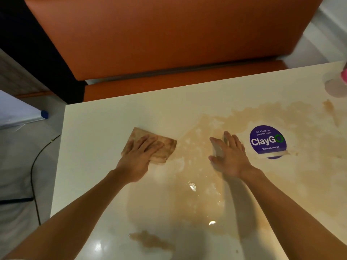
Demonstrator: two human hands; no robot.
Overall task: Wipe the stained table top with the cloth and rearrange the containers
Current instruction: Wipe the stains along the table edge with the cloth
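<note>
Two bare forearms reach in from the near edge over the cream tabletop (97, 117), w/ a brown puddle (189, 199) spread between them. Left hand (138, 158) lies flat on the folded, stained cloth (168, 147), fingers straight, pressing it down at the puddle's left edge. Right hand (228, 156) rests open on the wet stain, holding nothing, just left of a purple round sticker (267, 141). Far right corner: a pink-and-clear object (339, 81), prob. a container, blurred and cut off. Orange seat (169, 44) behind.
</note>
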